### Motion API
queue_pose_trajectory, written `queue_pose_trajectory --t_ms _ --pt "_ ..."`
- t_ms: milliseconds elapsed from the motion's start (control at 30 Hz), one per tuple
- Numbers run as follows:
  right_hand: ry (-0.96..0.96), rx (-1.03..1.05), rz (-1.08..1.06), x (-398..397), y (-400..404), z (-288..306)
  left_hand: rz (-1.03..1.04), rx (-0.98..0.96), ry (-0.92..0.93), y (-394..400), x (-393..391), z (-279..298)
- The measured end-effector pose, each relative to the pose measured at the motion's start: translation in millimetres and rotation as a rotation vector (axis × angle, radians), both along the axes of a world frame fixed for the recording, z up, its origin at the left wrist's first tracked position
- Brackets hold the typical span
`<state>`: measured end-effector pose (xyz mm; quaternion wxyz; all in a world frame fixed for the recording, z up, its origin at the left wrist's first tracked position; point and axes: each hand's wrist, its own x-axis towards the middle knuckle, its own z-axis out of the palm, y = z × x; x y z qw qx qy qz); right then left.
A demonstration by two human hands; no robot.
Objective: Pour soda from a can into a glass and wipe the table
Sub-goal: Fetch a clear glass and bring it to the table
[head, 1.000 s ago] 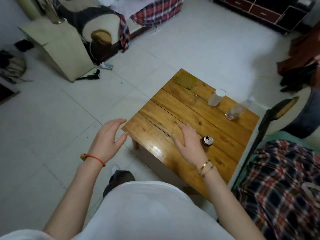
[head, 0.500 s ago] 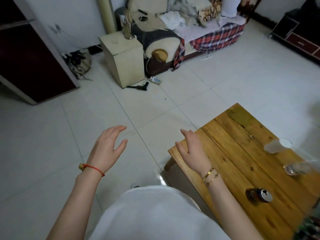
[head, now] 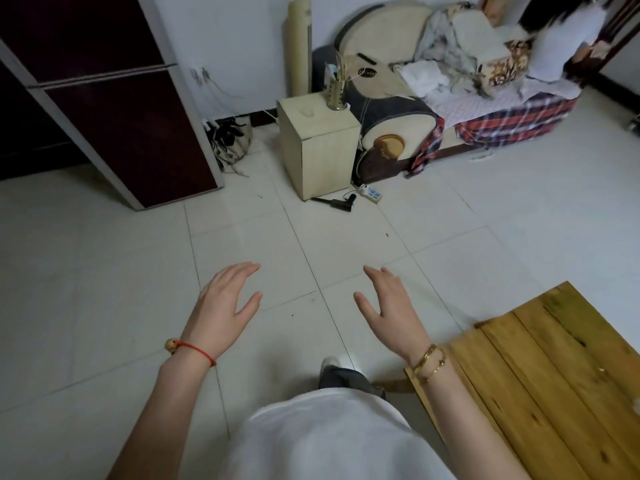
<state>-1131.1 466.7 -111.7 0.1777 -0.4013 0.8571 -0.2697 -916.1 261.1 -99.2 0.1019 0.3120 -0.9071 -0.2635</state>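
Only a corner of the low wooden table (head: 554,368) shows, at the lower right. No can or glass is in view. My left hand (head: 223,308) hovers over the white floor tiles, fingers apart, holding nothing; a red string bracelet circles its wrist. My right hand (head: 389,308) is also open and empty, just left of the table's near corner, with gold bracelets on the wrist.
A pale wooden cabinet (head: 318,150) with a brass holder on top stands ahead, a power strip (head: 372,194) and a dark tool (head: 334,203) on the floor beside it. Behind are a sofa (head: 450,109) with plaid cloth and a seated person (head: 561,43). Dark wardrobe doors (head: 114,109) stand left.
The view has swung left and up, away from the table. The can, cup and glass have left the frame. My right hand has come off the tabletop and now hovers over the floor.
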Motion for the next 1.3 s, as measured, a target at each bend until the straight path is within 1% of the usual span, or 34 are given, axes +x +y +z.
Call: queue_pose_trajectory --t_ms 167,333,667,867,1000,1167,1300 --pt "0.015 0.009 0.027 -22.6 -59.5 -7.2 0.019 0.01 -0.028 -51.8 -17.8 -8.5" --pt "0.007 0.005 0.064 -58.3 -130.5 -15.1 0.065 -0.006 -0.014 -116.3 -49.0 -11.4" --pt "0.051 -0.063 0.112 -184.9 -313.8 9.4 0.163 -0.083 0.042 -281.3 -146.2 20.8" --pt "0.046 -0.041 0.137 -233.6 -396.2 14.9 0.21 -0.071 0.054 -356.0 -187.5 18.4" --pt "0.025 -0.017 0.122 -255.3 -433.9 4.2 0.177 -0.084 0.041 -400.2 -213.9 7.2" --pt "-0.007 0.018 0.048 -281.0 -483.4 -14.3 0.124 -0.08 0.021 -468.3 -258.0 -4.5" --pt "-0.027 0.035 -0.018 -301.9 -538.4 -21.8 0.09 -0.036 0.046 -533.9 -293.7 -3.8"
